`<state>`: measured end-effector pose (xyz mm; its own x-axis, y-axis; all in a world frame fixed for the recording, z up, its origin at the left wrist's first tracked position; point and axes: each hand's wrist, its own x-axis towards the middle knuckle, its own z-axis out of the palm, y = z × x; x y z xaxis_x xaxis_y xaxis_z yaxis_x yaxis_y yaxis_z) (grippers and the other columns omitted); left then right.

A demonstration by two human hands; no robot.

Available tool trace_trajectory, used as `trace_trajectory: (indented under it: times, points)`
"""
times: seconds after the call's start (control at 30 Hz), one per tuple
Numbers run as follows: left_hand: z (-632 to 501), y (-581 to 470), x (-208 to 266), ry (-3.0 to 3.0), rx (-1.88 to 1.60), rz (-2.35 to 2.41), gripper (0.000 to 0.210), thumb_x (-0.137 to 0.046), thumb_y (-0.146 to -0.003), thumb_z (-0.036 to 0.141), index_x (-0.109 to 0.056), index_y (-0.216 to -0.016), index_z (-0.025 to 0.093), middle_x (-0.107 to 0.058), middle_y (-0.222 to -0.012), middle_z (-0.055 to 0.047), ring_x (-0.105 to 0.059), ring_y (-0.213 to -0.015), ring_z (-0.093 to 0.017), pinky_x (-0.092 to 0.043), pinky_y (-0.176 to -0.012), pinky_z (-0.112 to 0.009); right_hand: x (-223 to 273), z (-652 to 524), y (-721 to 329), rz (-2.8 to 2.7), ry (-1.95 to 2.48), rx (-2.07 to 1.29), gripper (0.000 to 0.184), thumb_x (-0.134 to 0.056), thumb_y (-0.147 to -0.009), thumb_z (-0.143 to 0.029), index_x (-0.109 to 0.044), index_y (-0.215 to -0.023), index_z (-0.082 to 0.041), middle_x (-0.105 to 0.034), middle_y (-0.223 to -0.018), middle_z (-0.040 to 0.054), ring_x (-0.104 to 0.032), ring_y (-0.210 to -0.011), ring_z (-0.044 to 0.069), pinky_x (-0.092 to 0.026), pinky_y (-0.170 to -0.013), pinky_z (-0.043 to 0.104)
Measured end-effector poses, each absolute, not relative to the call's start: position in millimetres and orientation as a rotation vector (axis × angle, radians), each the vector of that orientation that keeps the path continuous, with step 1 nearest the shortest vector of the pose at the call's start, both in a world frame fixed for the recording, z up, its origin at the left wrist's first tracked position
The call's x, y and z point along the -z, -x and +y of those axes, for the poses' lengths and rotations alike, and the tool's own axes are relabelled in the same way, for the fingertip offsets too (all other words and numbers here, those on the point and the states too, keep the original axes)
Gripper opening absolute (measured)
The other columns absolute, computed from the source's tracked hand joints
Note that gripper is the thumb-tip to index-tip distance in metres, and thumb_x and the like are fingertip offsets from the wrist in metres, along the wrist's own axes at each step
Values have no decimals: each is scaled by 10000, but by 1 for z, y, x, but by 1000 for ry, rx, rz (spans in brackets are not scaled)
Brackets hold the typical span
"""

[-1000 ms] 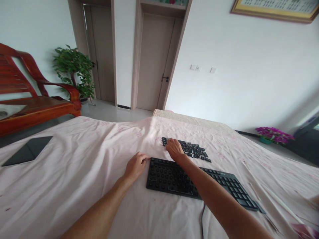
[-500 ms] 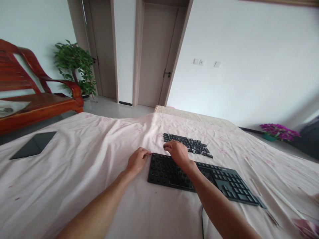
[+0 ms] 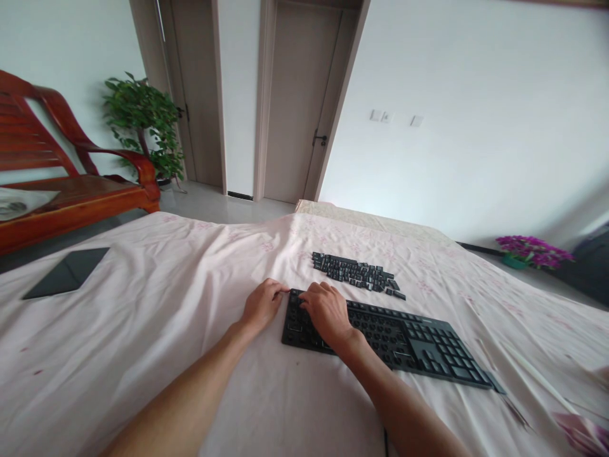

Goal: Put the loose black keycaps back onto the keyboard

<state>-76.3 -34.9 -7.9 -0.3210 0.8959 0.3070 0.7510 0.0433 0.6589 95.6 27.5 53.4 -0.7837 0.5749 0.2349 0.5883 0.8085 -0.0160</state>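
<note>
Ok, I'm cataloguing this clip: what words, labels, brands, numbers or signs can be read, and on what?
None can be read.
Keyboard: any brand or key legends are too small and blurred.
Loose keycaps: any legends are too small to read.

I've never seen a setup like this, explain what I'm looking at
No machine here: these are a person's bare left hand and right hand. Every picture comes from one camera on the person's head, looking forward and down. On the pinkish cloth lie a black keyboard, loose keycaps beyond it, and a dark flat slab, perhaps a tablet, to the left. The left hand rests at the keyboard's far left corner; the right hand is over its left part. Whether it holds a keycap is hidden.
</note>
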Motion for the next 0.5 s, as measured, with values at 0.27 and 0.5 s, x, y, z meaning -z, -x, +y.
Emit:
trace_trajectory:
  times: [0.27, 0.5]
  points:
    - [-36, 76, 7, -1719, -1163, 2116, 281, -466, -833, 155, -681, -993, 240, -647, -1048, -17, -593, -981, -144, -440, -861, -244, -61, 27, -89, -2834, 898, 136, 113, -606, -844, -257, -715, -873, -250, -653, -883, 34, -550, -886, 184, -367, -753, 273]
    - [-35, 76, 9, -1734, -1154, 2125, 285, -459, -834, 160, -678, -997, 242, -647, -1058, -16, -591, -981, -143, -438, -863, -243, -68, 24, -84, -2906, 970, 147, 158, -556, -864, -219, -704, -813, -212, -661, -873, 57, -575, -860, 182, -380, -671, 250]
